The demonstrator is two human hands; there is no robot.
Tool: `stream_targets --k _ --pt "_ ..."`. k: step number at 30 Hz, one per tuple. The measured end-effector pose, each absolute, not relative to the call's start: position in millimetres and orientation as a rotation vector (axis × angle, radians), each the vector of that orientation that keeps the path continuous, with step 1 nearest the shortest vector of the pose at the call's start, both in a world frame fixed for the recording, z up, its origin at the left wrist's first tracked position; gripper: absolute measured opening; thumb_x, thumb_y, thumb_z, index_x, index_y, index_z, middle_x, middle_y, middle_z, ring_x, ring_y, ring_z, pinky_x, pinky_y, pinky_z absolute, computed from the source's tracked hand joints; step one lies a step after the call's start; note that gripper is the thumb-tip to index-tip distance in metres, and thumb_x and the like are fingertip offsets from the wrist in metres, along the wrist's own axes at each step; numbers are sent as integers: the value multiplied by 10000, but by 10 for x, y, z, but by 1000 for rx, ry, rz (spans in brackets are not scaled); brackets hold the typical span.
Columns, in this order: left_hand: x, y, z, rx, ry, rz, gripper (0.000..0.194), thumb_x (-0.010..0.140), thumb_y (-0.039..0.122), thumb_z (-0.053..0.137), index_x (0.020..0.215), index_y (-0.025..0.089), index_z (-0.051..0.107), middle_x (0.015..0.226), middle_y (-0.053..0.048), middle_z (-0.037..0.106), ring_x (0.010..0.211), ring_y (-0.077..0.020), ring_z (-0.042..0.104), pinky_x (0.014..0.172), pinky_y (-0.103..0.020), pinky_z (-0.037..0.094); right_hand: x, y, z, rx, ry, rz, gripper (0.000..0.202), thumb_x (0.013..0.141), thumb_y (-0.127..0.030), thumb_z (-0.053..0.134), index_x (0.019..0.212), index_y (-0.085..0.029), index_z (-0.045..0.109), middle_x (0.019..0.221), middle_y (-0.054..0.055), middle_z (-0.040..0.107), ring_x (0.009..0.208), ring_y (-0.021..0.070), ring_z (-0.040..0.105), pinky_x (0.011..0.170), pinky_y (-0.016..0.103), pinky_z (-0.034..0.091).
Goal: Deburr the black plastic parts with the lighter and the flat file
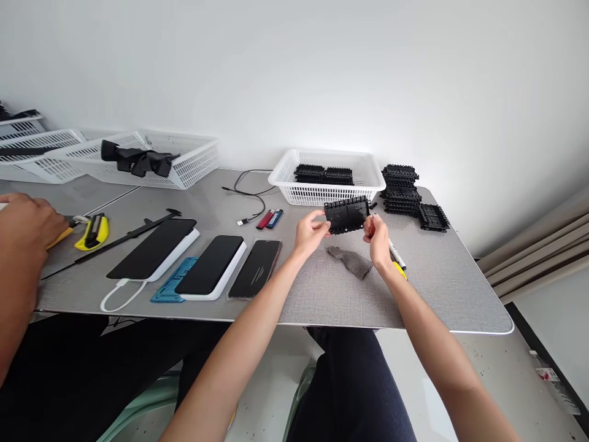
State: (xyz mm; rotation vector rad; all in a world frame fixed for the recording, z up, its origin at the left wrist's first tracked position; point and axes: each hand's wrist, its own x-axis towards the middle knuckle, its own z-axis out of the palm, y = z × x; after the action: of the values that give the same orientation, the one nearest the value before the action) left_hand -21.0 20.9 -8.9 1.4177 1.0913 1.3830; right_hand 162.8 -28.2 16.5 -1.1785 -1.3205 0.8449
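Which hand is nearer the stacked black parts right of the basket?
Right. The right hand is in front of the stacked parts and slightly left; the left hand is farther left, gripping a black part at its left edge.

A panel (346, 215) sits between the left hand (311, 232) and right hand (379, 240) above the counter (442, 288), before a basket (310, 197) holding more panels (309, 172). Right of the basket stands a stack (400, 197); left, a cable (243, 222). Phones (212, 264) lie left of a cloth (355, 264).

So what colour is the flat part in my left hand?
The flat part is black, clearest in the head view.
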Motion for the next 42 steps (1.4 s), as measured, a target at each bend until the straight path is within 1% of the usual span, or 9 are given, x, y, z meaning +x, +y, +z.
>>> stream_targets --k 2,5,8,11,17,22,26,36,42 --pt "-205 205 -93 1467 1088 1372 342 743 348 741 1013 177 618 622 -2 693 534 -165 675 556 -284 597 1535 -314 172 -1005 -1262 1167 328 933 -507 264 738 -245 298 681 -22 301 573 143 294 479 228 244" --pt "-191 188 -102 1537 1044 1341 314 760 340 719 1011 180 620 657 -2 716 547 -161 682 574 -282 601 1407 -368 182 -845 -1192 1566 300 877 -498 323 732 -236 341 641 -27 327 553 135 262 465 208 207" --pt "-168 155 -95 1574 987 1317 308 775 336 701 1025 175 621 694 -14 738 576 -168 698 613 -298 614 1347 -396 209 -826 -1134 1801 290 855 -485 317 715 -233 349 615 -34 310 537 128 238 452 196 181" --pt "-142 105 -60 1601 964 1279 288 788 318 677 1028 167 625 700 -22 745 595 -176 711 636 -304 618 1347 -392 246 -845 -1074 1932 279 843 -461 323 689 -229 337 614 -45 255 521 118 208 437 192 149" --pt "-125 26 17 1698 989 1245 268 805 295 651 1036 159 642 725 -31 759 639 -183 730 657 -288 606 1381 -367 283 -858 -984 1997 252 813 -430 344 665 -227 320 612 -49 225 511 106 148 418 190 103" --pt "-130 -3 41 1734 1000 1203 211 807 297 651 971 168 615 731 -31 758 643 -180 728 624 -261 578 1398 -358 277 -870 -952 2015 253 790 -434 352 649 -227 314 603 -57 210 519 102 114 411 188 91" --pt "-141 -1 37 1755 983 1172 185 816 299 641 948 178 595 736 -24 760 643 -173 728 623 -249 564 1406 -362 303 -901 -936 2034 237 784 -419 346 648 -230 304 591 -58 206 512 100 107 407 187 88" --pt "-150 -16 54 1827 992 1126 193 838 314 619 977 179 616 725 -23 756 698 -192 745 635 -250 559 1430 -379 373 -964 -928 2064 183 763 -385 349 671 -237 295 583 -60 209 506 104 104 404 184 95" --pt "-159 10 31 1808 1017 1148 214 823 338 651 965 182 614 719 -25 755 663 -192 736 628 -261 569 1480 -350 358 -917 -835 2102 190 755 -403 354 683 -240 286 589 -63 194 504 106 113 405 181 87"
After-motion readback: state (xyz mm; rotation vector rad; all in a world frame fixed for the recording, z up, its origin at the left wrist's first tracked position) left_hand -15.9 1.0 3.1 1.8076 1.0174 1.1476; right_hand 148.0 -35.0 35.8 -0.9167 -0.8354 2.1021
